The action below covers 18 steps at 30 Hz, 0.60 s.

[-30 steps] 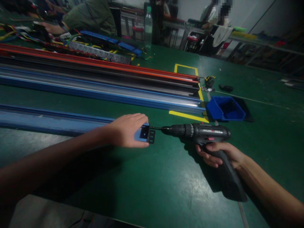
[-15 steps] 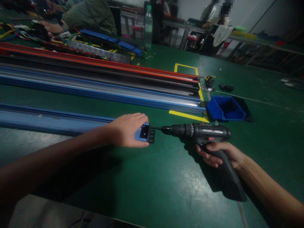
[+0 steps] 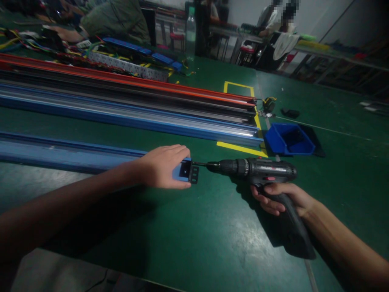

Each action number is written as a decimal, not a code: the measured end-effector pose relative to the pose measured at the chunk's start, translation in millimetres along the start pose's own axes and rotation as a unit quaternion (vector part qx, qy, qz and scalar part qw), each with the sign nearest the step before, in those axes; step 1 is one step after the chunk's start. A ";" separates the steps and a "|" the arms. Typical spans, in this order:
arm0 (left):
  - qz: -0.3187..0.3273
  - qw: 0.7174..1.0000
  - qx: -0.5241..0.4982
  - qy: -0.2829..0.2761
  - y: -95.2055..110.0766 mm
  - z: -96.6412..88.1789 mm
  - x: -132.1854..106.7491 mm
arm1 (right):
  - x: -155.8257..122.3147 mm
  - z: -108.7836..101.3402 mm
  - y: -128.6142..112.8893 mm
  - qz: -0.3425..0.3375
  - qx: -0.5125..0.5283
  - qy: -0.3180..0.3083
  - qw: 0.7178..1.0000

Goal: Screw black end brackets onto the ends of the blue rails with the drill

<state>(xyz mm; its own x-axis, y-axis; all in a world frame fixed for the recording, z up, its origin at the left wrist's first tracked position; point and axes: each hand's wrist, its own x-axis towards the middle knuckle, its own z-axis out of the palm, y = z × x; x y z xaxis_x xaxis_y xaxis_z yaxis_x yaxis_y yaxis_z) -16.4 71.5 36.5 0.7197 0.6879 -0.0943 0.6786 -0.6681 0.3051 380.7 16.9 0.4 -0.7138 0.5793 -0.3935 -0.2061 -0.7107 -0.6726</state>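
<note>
My left hand [image 3: 162, 166] is wrapped over the near end of a long blue rail [image 3: 69, 152] lying across the green table [image 3: 212, 235]. A small black bracket [image 3: 193, 174] sits at that rail end, just past my fingers. My right hand [image 3: 281, 198] grips the handle of a black cordless drill [image 3: 261, 170], held level. The drill's bit points left and its tip meets the bracket at the rail end.
Several long rails, blue, silver, black and orange [image 3: 136, 105], lie side by side farther back. A blue plastic bin [image 3: 288, 140] stands right of them beside yellow floor tape [image 3: 240, 148]. Another person [image 3: 112, 18] sits at the far left among cables; a clear bottle [image 3: 190, 32] stands behind.
</note>
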 end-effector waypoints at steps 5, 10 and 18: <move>0.002 1.000 0.004 -0.001 -1.3 0.9 -0.4 | -0.9 -2.3 0.8 0.001 -0.003 0.007 1.000; 0.004 1.000 0.008 0.003 -0.9 0.9 -2.0 | -1.6 -3.4 2.1 -0.003 -0.009 0.014 1.000; 0.001 1.000 0.004 -0.002 0.5 -1.6 -0.8 | -1.7 -0.9 1.4 -0.001 -0.012 0.023 1.000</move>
<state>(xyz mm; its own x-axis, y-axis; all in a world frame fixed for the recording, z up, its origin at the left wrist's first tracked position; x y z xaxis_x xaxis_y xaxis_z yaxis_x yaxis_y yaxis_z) -16.9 71.0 38.3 0.7220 0.6851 -0.0965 0.6778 -0.6724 0.2974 382.2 15.3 -0.5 -0.6820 0.5992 -0.4192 -0.1911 -0.6993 -0.6888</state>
